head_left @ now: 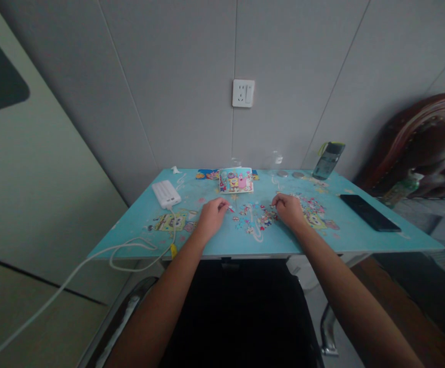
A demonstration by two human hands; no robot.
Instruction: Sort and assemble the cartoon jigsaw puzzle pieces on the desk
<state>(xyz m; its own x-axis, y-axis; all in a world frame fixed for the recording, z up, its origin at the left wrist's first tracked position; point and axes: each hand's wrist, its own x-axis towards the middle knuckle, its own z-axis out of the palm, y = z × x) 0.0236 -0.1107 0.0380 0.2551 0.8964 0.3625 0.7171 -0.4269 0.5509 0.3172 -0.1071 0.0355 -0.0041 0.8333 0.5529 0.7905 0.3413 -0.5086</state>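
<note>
My left hand rests on the blue cartoon-printed table, fingers curled, pinching a small red-and-white puzzle piece. My right hand lies to the right with its fingers curled down onto the table; what they hold is too small to tell. Between the hands lies a scatter of several small loose puzzle pieces. A colourful cartoon picture card stands propped at the back middle of the table, beyond both hands.
A white power bank lies at back left, its white cable looping off the front edge. A dark water bottle stands back right, a black phone at right. A wall socket is above. A dark chair is far right.
</note>
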